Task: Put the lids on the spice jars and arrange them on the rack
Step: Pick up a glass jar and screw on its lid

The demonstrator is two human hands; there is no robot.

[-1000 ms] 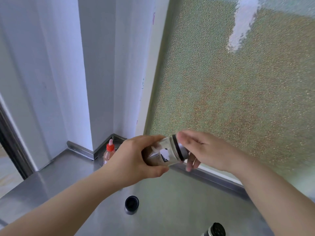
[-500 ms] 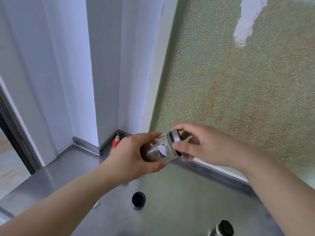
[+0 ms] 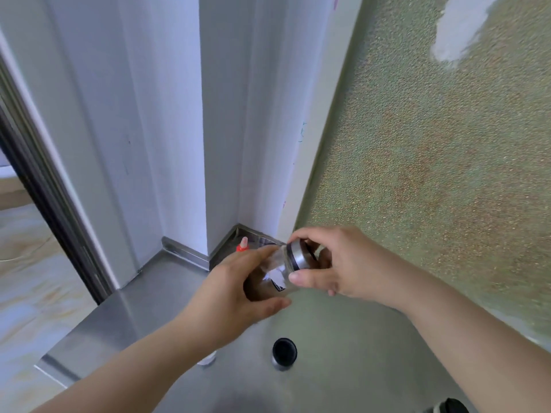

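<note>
- Left hand (image 3: 235, 296) wraps the clear glass spice jar (image 3: 272, 277), tilted above the steel bench (image 3: 343, 338), steadying it
- Right hand (image 3: 337, 263) pinches its silver-and-black lid (image 3: 298, 256), likely for twisting

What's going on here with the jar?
A person is fitting a lid on a spice jar. The left hand grips the glass jar, held tilted above a steel counter, while the right hand pinches its metal lid. Another black-topped jar stands on the counter below.
</note>
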